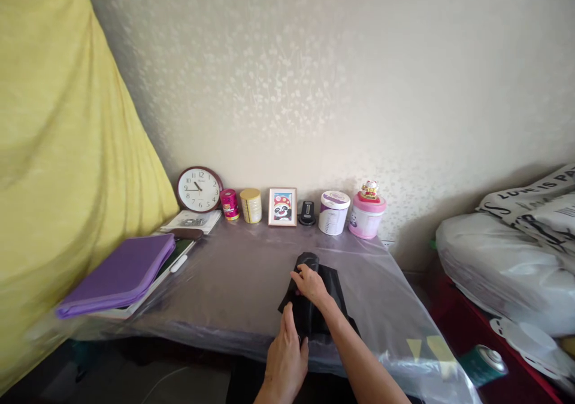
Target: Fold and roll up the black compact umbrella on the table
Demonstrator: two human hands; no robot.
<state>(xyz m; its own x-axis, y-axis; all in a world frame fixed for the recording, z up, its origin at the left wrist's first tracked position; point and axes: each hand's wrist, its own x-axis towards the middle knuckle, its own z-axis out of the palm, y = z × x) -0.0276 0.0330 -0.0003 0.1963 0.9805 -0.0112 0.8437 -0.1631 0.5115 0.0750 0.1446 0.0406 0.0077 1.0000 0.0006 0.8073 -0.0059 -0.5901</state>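
Note:
A thin, soft black folded material (332,284), slightly shiny and with loose corners, lies at the front middle of the table; I cannot tell whether it is a bag or a cloth. My right hand (309,283) comes across from the right, its fingers bent over the upper part of this material. Closer to the table's front edge, my left hand (287,353) has its fingers and thumb around the material's near left side. A small purple spot shows by the right fingertips, mostly hidden. The palms cover part of the material.
A clear plastic cover lies over the table (224,284). Along the wall stand a clock (200,189), tins, a framed panda picture (283,207) and two tubs (334,213). A purple folder (119,272) is at left. A spray can (483,365) and bags (498,254) are at right.

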